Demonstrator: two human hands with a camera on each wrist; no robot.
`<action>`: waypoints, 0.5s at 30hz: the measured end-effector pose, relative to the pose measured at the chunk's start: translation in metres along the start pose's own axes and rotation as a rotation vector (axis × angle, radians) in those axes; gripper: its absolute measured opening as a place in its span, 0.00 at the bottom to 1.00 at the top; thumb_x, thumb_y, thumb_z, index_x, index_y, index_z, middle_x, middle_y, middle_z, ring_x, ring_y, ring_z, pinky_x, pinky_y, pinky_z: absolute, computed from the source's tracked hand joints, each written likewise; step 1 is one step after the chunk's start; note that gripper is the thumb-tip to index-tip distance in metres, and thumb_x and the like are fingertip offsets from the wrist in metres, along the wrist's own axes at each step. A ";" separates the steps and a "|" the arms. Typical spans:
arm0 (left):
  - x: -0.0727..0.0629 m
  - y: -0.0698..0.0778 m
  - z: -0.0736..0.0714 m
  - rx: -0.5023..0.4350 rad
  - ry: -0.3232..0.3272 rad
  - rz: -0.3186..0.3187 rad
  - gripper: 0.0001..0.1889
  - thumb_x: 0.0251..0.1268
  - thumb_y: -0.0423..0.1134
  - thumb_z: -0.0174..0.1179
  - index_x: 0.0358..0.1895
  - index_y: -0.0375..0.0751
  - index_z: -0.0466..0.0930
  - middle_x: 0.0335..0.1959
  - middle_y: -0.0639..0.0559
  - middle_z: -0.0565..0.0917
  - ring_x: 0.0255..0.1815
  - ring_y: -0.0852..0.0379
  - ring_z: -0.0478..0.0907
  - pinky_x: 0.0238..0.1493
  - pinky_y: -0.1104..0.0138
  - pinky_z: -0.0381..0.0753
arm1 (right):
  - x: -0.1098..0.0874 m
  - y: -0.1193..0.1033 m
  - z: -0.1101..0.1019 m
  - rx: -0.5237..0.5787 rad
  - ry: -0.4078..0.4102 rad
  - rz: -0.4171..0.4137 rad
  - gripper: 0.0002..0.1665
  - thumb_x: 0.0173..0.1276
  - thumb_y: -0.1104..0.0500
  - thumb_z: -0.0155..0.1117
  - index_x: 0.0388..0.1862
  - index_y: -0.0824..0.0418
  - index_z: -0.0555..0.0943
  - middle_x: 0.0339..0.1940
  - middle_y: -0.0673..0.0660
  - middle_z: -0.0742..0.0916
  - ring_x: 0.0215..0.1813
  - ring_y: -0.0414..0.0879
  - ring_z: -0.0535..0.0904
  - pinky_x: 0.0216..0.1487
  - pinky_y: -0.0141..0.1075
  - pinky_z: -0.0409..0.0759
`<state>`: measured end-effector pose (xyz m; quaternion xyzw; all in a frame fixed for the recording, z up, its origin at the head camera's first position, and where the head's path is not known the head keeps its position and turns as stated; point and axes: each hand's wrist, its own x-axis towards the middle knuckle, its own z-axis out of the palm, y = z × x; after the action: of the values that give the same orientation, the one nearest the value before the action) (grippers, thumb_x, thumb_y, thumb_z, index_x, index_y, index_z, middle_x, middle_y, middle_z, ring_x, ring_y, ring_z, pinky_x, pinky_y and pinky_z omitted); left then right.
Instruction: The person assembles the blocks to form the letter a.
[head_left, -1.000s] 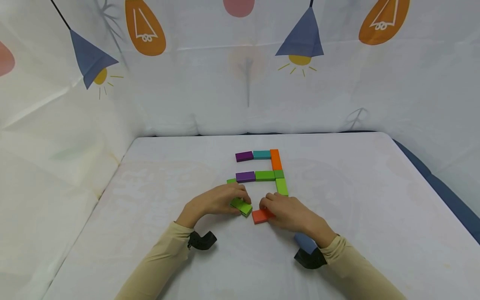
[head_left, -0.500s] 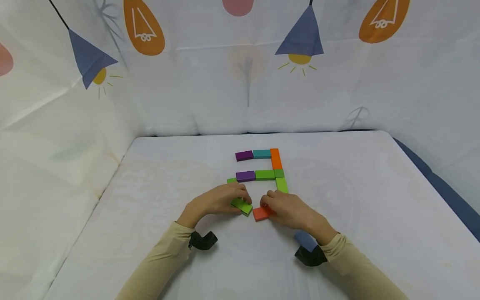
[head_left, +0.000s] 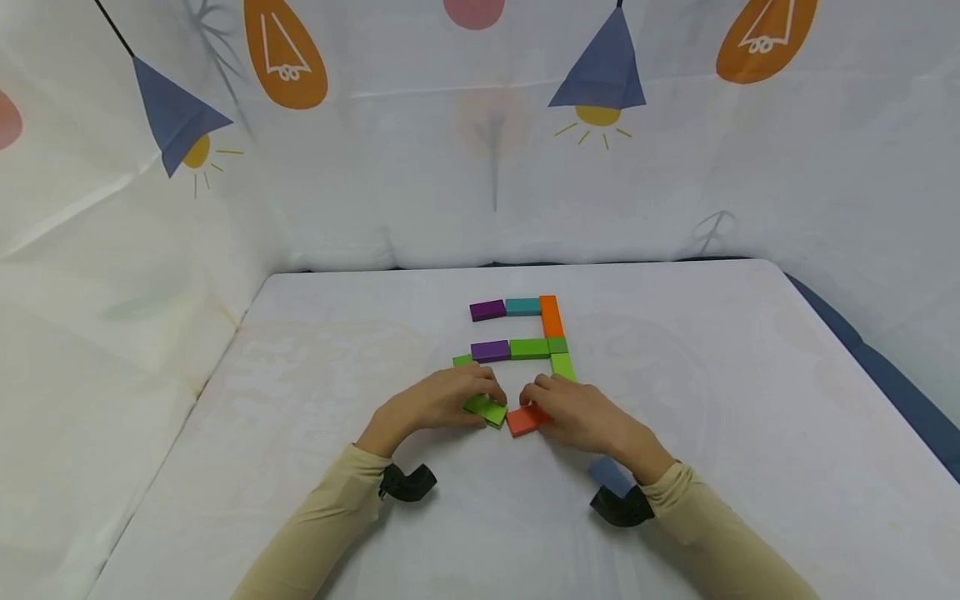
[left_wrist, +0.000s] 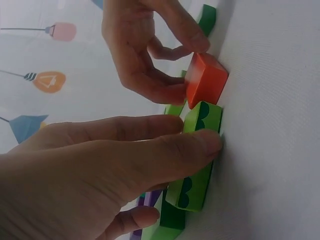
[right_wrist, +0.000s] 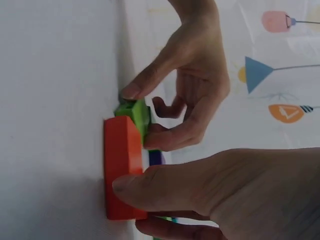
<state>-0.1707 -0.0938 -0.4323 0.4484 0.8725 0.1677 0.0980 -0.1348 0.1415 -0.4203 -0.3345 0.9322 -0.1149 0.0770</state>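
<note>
My left hand (head_left: 438,400) pinches a light green block (head_left: 487,410) between thumb and fingers, low at the white table. Dark green scallops mark its sides in the left wrist view. Opposite, my right hand (head_left: 588,418) pinches a red-orange block (head_left: 523,420), thumb on the near side. The two held blocks meet end to end, or nearly so. Beyond the hands lie a purple block (head_left: 491,351), a green block (head_left: 529,349), a small green block (head_left: 557,345) and a light green block (head_left: 562,365). Another green block (head_left: 462,361) is mostly hidden behind my left hand.
At the back of the layout are a dark purple block (head_left: 487,310), a teal block (head_left: 522,307) and an orange block (head_left: 551,316). The white tabletop (head_left: 360,325) ends at a hanging cloth (head_left: 420,183) printed with lamps.
My right hand has slid the red-orange block slightly away from me, bringing it up to the light green block's end. My left hand has barely moved and keeps its hold.
</note>
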 end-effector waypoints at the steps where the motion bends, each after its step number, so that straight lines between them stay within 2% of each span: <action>1: 0.000 0.000 0.000 0.000 0.002 -0.001 0.17 0.53 0.40 0.70 0.48 0.50 0.82 0.46 0.57 0.80 0.49 0.61 0.72 0.55 0.69 0.75 | 0.000 0.001 -0.002 0.016 -0.006 0.010 0.17 0.60 0.60 0.68 0.49 0.56 0.77 0.40 0.50 0.80 0.42 0.42 0.75 0.36 0.34 0.80; 5: 0.000 -0.001 -0.003 -0.012 0.023 -0.014 0.18 0.53 0.42 0.70 0.50 0.50 0.81 0.49 0.56 0.78 0.52 0.60 0.71 0.55 0.66 0.76 | -0.005 0.012 -0.016 0.105 -0.010 0.076 0.19 0.63 0.57 0.64 0.53 0.56 0.76 0.46 0.52 0.81 0.46 0.45 0.77 0.44 0.39 0.80; 8: -0.002 -0.005 -0.006 -0.019 0.049 -0.041 0.19 0.53 0.43 0.69 0.51 0.50 0.81 0.51 0.55 0.76 0.54 0.58 0.69 0.56 0.65 0.76 | -0.013 0.024 -0.028 0.157 0.000 0.108 0.19 0.64 0.56 0.63 0.54 0.56 0.75 0.47 0.53 0.82 0.47 0.46 0.79 0.47 0.42 0.80; 11: -0.008 -0.013 -0.009 -0.021 0.063 -0.085 0.20 0.54 0.44 0.69 0.52 0.51 0.80 0.53 0.56 0.76 0.54 0.58 0.69 0.56 0.63 0.76 | -0.021 0.035 -0.037 0.164 0.011 0.099 0.17 0.64 0.58 0.63 0.52 0.57 0.76 0.41 0.52 0.83 0.43 0.45 0.78 0.44 0.40 0.79; 15: -0.016 -0.024 -0.013 -0.061 0.055 -0.175 0.24 0.54 0.45 0.69 0.57 0.53 0.78 0.56 0.55 0.72 0.51 0.59 0.73 0.53 0.64 0.77 | -0.025 0.038 -0.039 0.172 0.007 0.078 0.15 0.65 0.59 0.62 0.50 0.59 0.77 0.35 0.49 0.82 0.37 0.41 0.76 0.38 0.34 0.76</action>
<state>-0.1835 -0.1220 -0.4293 0.3625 0.9051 0.1973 0.1021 -0.1477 0.1921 -0.3912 -0.2895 0.9315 -0.1926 0.1064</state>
